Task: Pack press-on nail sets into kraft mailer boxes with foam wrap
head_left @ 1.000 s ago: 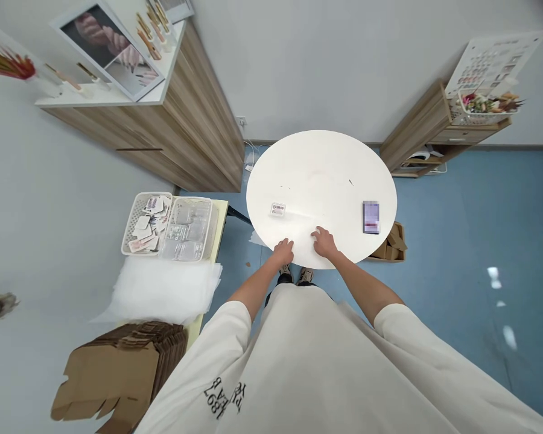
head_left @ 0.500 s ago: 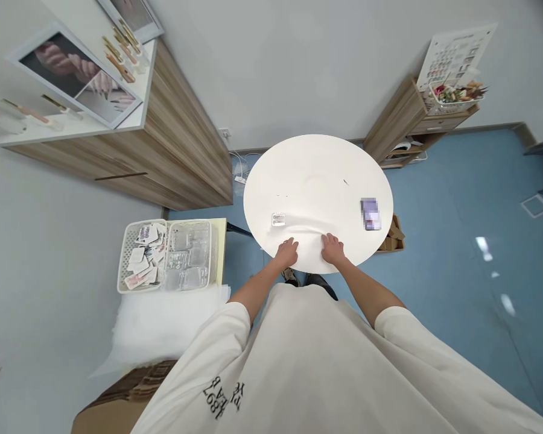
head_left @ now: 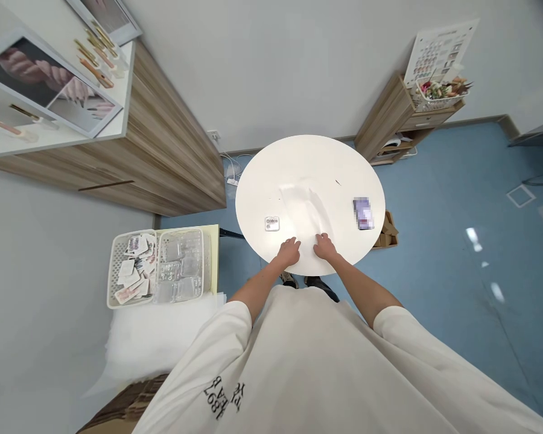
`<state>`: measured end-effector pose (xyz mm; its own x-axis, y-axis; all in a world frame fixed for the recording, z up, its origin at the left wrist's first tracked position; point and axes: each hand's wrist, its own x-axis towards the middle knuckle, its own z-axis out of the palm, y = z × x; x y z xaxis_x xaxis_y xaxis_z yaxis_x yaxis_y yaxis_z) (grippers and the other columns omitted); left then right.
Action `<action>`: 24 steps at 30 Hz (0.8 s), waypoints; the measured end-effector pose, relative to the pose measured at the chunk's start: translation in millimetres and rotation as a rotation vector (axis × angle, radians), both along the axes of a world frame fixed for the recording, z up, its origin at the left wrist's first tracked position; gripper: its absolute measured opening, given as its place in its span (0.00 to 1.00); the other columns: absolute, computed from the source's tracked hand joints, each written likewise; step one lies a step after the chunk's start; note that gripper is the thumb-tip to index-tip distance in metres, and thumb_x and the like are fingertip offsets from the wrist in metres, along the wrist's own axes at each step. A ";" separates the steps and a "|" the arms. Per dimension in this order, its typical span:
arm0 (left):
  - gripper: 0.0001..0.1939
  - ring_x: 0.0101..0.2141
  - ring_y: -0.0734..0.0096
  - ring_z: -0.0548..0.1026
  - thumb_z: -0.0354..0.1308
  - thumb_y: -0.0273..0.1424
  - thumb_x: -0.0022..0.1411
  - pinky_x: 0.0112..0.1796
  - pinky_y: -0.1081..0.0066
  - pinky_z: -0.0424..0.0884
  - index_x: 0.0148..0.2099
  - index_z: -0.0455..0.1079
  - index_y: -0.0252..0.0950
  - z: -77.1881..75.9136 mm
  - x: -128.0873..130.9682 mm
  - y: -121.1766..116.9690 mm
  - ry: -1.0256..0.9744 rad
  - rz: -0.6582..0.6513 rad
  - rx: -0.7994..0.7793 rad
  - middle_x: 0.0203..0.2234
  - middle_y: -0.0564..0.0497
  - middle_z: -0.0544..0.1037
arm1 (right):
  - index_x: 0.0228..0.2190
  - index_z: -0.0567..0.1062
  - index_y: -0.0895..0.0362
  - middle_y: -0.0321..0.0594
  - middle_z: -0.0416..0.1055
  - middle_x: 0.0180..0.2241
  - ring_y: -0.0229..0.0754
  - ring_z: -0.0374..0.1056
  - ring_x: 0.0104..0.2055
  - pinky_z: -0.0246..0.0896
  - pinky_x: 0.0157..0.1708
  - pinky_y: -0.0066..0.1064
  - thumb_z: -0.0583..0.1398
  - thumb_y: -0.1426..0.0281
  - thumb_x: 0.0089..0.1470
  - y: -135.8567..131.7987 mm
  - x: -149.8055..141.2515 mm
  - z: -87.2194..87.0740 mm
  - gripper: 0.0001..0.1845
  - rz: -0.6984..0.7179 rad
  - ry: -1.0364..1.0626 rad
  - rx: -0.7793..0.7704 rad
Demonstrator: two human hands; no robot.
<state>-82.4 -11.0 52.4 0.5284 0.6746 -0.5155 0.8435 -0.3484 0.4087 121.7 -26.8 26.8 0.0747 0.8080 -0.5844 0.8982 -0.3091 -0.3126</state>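
A thin white packing sheet (head_left: 304, 211) lies on the round white table (head_left: 344, 157), its far part lifted in a soft fold. My left hand (head_left: 289, 252) is closed on its near left edge, fingers curled downward. At the near right edge, my right hand (head_left: 324, 246) pinches the sheet. To the left of the sheet sits a small clear case (head_left: 272, 223) with little items inside, apart from both hands. A phone-like purple object (head_left: 363, 213), blurred out, rests on the right side of the table.
Left, a side table holds a white basket of cards (head_left: 131, 274), a basket of clear cases (head_left: 181, 268) and stacked white sheets (head_left: 163, 331). Flattened cardboard boxes (head_left: 122, 407) lie nearer me. A wooden cabinet (head_left: 172, 144) stands behind; a carton (head_left: 387, 232) sits on the floor right.
The sheet, earlier flat and hard to see, has bulged and now shows a raised fold farther across the table. My right hand moved right, then back toward my left. The view has turned left.
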 end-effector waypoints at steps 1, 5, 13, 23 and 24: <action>0.23 0.66 0.52 0.57 0.47 0.28 0.68 0.61 0.53 0.58 0.64 0.60 0.38 -0.6 3.6 1.3 0.002 -0.002 0.004 0.69 0.40 0.56 | 0.64 0.62 0.59 0.57 0.52 0.66 0.60 0.59 0.62 0.59 0.58 0.46 0.54 0.69 0.60 2.6 -0.7 0.0 0.31 0.023 0.023 -0.001; 0.22 0.65 0.53 0.59 0.46 0.27 0.68 0.61 0.54 0.59 0.63 0.61 0.37 -4.5 17.3 6.1 0.004 -0.017 0.020 0.68 0.40 0.57 | 0.66 0.58 0.60 0.54 0.50 0.68 0.55 0.59 0.64 0.58 0.59 0.41 0.52 0.67 0.63 9.2 1.8 0.5 0.32 0.144 0.084 0.003; 0.24 0.65 0.50 0.58 0.48 0.28 0.67 0.61 0.53 0.59 0.64 0.60 0.36 -10.7 31.2 13.5 0.047 -0.036 -0.025 0.68 0.39 0.56 | 0.66 0.58 0.55 0.49 0.48 0.70 0.58 0.51 0.67 0.51 0.62 0.47 0.51 0.68 0.64 12.0 28.0 3.0 0.31 0.336 -0.090 -0.011; 0.25 0.64 0.53 0.62 0.48 0.31 0.68 0.60 0.55 0.62 0.65 0.60 0.37 -7.5 30.0 38.1 -0.016 -0.018 -0.054 0.67 0.41 0.60 | 0.66 0.58 0.58 0.53 0.49 0.70 0.57 0.51 0.67 0.51 0.62 0.46 0.51 0.70 0.62 27.6 38.7 5.9 0.32 0.395 -0.165 0.012; 0.25 0.64 0.53 0.62 0.47 0.30 0.68 0.59 0.56 0.63 0.65 0.60 0.36 -6.9 23.0 42.5 -0.017 0.012 -0.021 0.67 0.40 0.61 | 0.66 0.58 0.59 0.53 0.49 0.70 0.57 0.51 0.67 0.51 0.61 0.46 0.51 0.70 0.62 28.0 39.4 6.1 0.32 0.394 -0.168 0.018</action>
